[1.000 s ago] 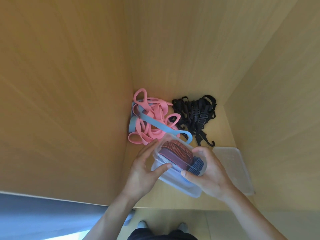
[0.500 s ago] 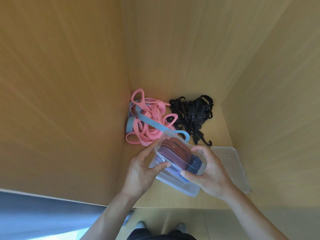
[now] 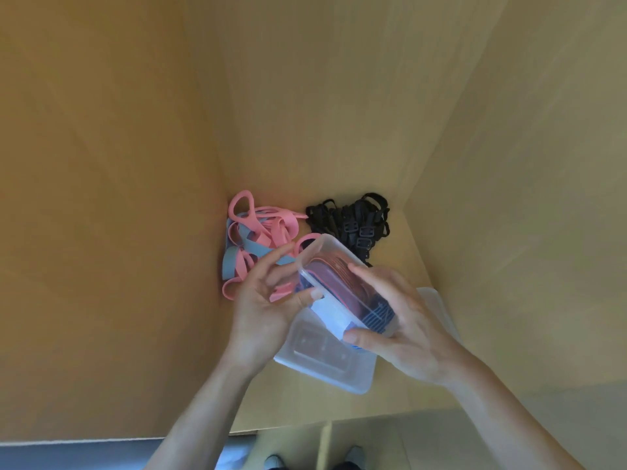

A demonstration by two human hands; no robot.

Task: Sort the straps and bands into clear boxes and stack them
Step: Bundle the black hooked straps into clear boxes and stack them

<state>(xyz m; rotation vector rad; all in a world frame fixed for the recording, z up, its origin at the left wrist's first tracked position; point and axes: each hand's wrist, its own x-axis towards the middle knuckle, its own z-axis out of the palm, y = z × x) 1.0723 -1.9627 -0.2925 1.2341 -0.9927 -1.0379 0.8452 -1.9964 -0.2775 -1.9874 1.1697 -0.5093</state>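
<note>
1. The left wall (image 3: 101, 198) of a wooden compartment fills the left side of the view.
2. A loose heap of pink bands (image 3: 271, 232) lies in the back left corner of the compartment floor. A grey-blue band (image 3: 232, 262) is tangled through it.
3. The left hand (image 3: 264, 307) is just in front of that heap. Its fingers are spread and nearly straight behind the left end of the clear box (image 3: 325, 247), and its thumb (image 3: 314, 295) presses on the box's rim, so the box is pinched between them.
4. The clear box is held tilted between both hands, above the floor. It has maroon bands (image 3: 336, 276) packed inside, with blue ones (image 3: 376, 315) at its near end.
5. Under it, a second clear container (image 3: 325, 364) rests on the compartment floor.
6. A bundle of black straps (image 3: 353, 218) with buckles lies at the back, just right of the pink heap and behind the box.
7. The right hand (image 3: 407, 334) grips the box's right end, with its fingers curled over the top edge and its thumb on the near corner.
8. A clear lid (image 3: 437, 307) lies flat by the right wall, partly hidden behind that hand.
</note>
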